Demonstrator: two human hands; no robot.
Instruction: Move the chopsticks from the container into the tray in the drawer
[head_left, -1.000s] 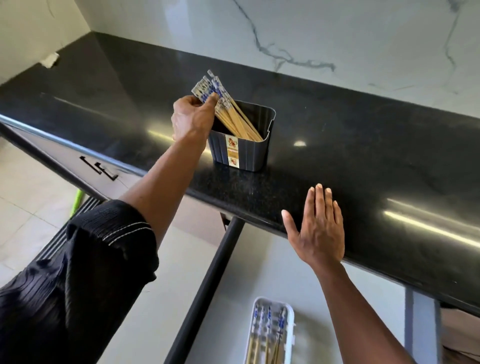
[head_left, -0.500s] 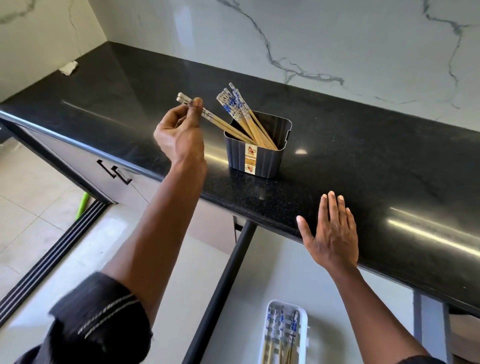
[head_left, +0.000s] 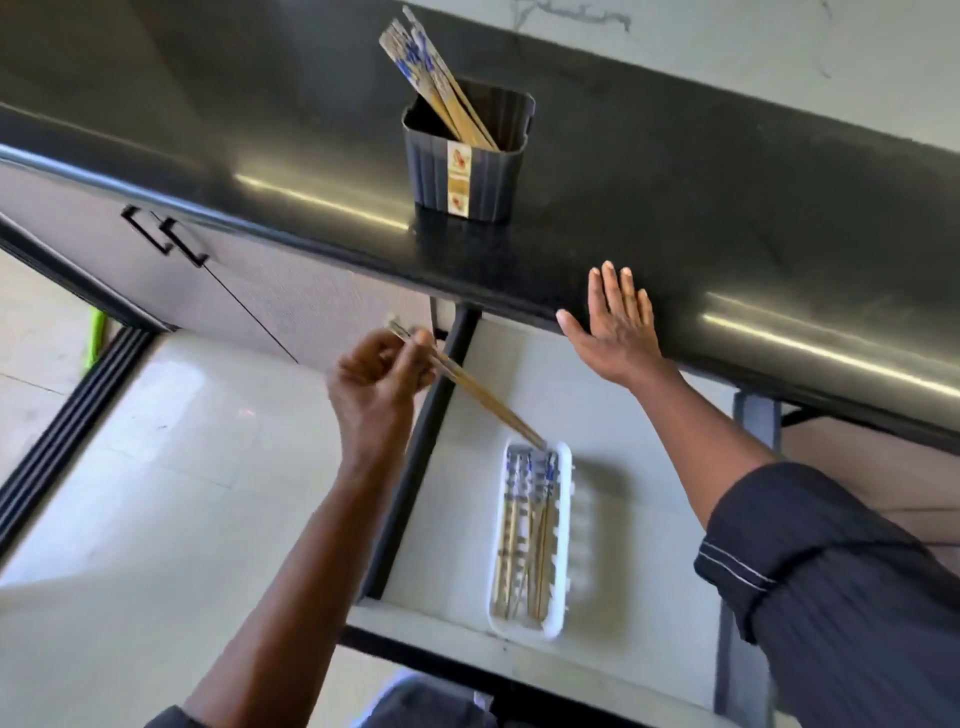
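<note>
head view, left hand (head_left: 382, 374): pinching the held chopsticks (head_left: 483, 400), tips down-right at the far end of the tray (head_left: 567, 519) in the drawer (head_left: 639, 467), maybe touching, too blurry to call
axis: they slant across the tray's lengthwise rows, so I'd guess they need swinging parallel
right hand (head_left: 615, 327): flat, fingers straight, on the counter edge (head_left: 779, 332)
container (head_left: 467, 176): more chopsticks (head_left: 441, 88) inside
</note>
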